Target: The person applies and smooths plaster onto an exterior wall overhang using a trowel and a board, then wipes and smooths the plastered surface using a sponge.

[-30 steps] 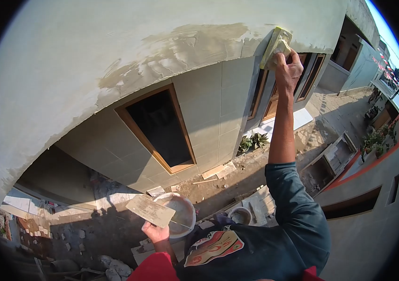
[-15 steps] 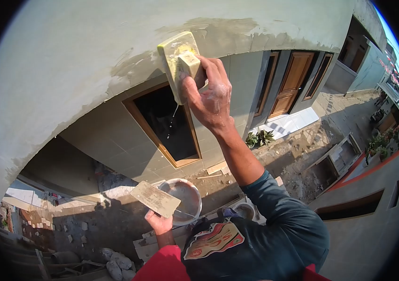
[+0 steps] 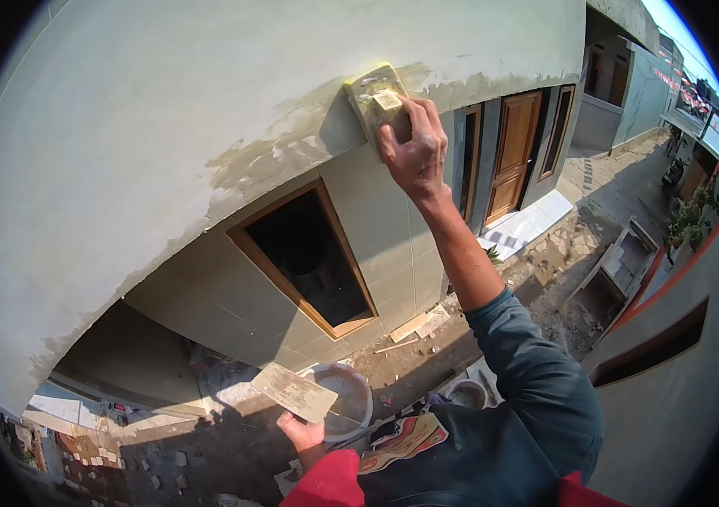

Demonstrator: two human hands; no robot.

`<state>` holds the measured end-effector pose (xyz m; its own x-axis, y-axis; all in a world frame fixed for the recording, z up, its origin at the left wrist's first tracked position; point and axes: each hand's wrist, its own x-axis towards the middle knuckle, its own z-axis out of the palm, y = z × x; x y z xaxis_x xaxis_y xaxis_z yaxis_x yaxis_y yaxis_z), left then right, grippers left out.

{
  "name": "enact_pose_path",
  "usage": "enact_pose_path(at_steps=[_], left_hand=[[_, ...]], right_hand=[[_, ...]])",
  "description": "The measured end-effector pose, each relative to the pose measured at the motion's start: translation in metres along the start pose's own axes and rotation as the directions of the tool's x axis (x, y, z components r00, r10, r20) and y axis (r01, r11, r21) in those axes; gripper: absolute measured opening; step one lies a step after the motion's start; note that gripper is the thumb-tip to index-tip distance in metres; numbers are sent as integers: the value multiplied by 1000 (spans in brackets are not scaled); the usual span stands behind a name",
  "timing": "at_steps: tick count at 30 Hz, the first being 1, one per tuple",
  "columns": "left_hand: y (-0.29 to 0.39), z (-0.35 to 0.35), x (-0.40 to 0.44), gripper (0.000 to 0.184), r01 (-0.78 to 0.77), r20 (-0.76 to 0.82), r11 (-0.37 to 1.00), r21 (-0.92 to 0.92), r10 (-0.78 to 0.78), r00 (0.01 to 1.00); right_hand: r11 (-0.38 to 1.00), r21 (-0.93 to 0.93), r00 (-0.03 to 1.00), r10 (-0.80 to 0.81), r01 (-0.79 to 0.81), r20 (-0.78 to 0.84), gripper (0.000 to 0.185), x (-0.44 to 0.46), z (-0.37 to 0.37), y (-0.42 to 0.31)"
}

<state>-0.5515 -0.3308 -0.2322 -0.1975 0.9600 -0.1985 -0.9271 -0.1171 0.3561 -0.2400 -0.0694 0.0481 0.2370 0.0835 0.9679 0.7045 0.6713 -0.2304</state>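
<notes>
My right hand grips the block handle of a yellow-edged float, which lies against the lower edge of the pale plastered wall. Around it runs a darker band of wet plaster. Low in the view, my left hand holds a flat rectangular board from below, its fingers partly hidden under it. Just behind the board stands a round white bucket with greyish contents.
Below the plastered edge is a wood-framed window. A wooden door stands farther right. A smaller bucket sits near my body. Wooden frames and plants are at the right of the alley.
My right hand first moved left with the float, away from the wall's right part, and now holds it against the wall's lower edge. The view has shifted slightly; the left hand still holds the board.
</notes>
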Motion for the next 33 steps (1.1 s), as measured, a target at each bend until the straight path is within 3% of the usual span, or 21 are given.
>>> enact_pose_path(at_steps=[1, 2, 3, 4, 6, 9, 11, 12, 13, 14, 16, 18, 19, 22, 24, 25, 27, 28, 29, 31, 33], left_hand=[[4, -16, 1, 47, -4, 54, 999, 46, 1, 999], [9, -30, -2, 47, -3, 29, 999, 36, 2, 1000], [15, -43, -6, 48, -1, 18, 999, -37, 2, 1000], [11, -48, -4, 48, 0, 22, 992, -125, 3, 1000], [2, -34, -7, 48, -20, 81, 997, -77, 26, 996], [3, -40, -6, 47, -24, 22, 998, -64, 25, 999], [1, -32, -1, 46, -11, 58, 999, -51, 14, 998], [0, -28, 2, 45, -5, 75, 999, -43, 8, 997], [3, -29, 3, 43, 36, 129, 999, -7, -35, 991], [2, -32, -4, 43, 45, 113, 999, 4, -46, 993], [6, -33, 0, 43, -39, 10, 999, -38, 39, 999], [7, -42, -9, 44, -43, 65, 996, -80, 48, 997], [5, -37, -10, 45, -68, 7, 994, -89, 69, 998], [1, -33, -12, 47, -128, -64, 989, -71, 123, 990], [1, -48, -11, 47, 7, 58, 993, -121, 0, 998], [-4, -58, -3, 47, -53, -108, 997, -62, 46, 993], [-9, -40, 11, 46, -67, -63, 997, -29, 65, 996], [-11, -34, 8, 46, -64, -50, 998, 16, 65, 997], [-7, -44, 12, 46, 14, 16, 999, 42, -15, 1000], [-4, -42, 5, 46, -11, 8, 999, 46, 11, 1000], [-5, -31, 3, 47, -91, -87, 994, 56, 96, 992]], right_hand=[[986, -145, 995, 71, -81, -75, 35, 19, -28, 40], [942, -188, 957, 257, -279, -135, 34, 36, -55, 69], [882, -113, 879, 428, -457, -213, 35, 44, -71, 105], [784, 132, 771, 620, -606, -142, 37, 49, -82, 102], [824, 169, 810, 565, -541, -159, 35, 42, -65, 120], [840, 196, 849, 526, -506, -60, 32, 12, -14, 20], [932, 273, 971, 232, -240, 60, 30, -17, 35, -83], [901, 389, 971, 115, -191, 209, 32, -37, 57, -129], [886, 457, 965, -41, -85, 258, 33, -53, 75, -164], [854, 513, 959, -65, -89, 276, 33, -64, 83, -186], [820, 560, 950, -70, -119, 304, 32, -64, 79, -184], [838, 491, 950, 99, -240, 295, 32, -49, 42, -145], [914, 338, 961, 150, -225, 233, 31, -37, 23, -111], [911, 157, 922, 388, -382, -4, 29, -3, -10, -15], [913, 152, 924, 383, -378, -7, 29, 9, 0, -48], [915, 156, 924, 382, -373, -29, 29, 11, 11, -66], [970, 242, 998, -14, 0, 53, 34, -22, 61, -117], [938, 346, 978, -95, 25, 188, 35, -40, 74, -152], [928, 369, 963, -147, 55, 225, 36, -48, 79, -166], [937, 330, 948, -202, 114, 245, 38, -45, 71, -157], [978, 148, 985, -157, 145, 74, 38, -17, 41, -88]])
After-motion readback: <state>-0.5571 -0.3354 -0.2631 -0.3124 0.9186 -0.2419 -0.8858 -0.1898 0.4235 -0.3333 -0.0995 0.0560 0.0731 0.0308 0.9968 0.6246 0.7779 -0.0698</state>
